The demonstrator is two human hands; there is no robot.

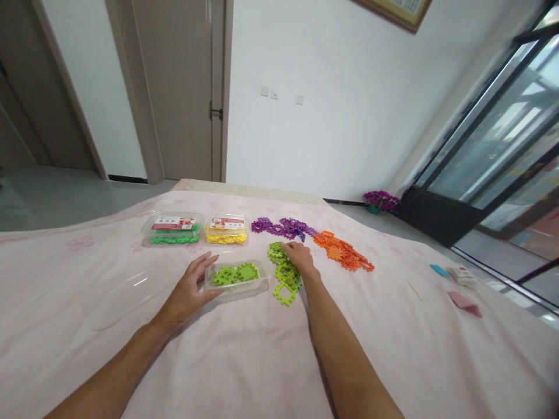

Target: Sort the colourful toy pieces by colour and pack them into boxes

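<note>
My left hand grips the left end of a clear plastic box, fingers at the far side and thumb at the near side. Flat lime-green toothed building pieces lie inside it. To the right of the box, my right hand reaches onto a pile of the same lime-green pieces, its fingertips closed on a piece near the pile's far end. Part of that pile is hidden under the hand. A clear lid lies on the cloth left of my left hand.
Behind stand closed boxes of green pieces and yellow pieces. Purple pieces and orange pieces lie in piles. At the right are a blue item, a whitish pack and a pink item.
</note>
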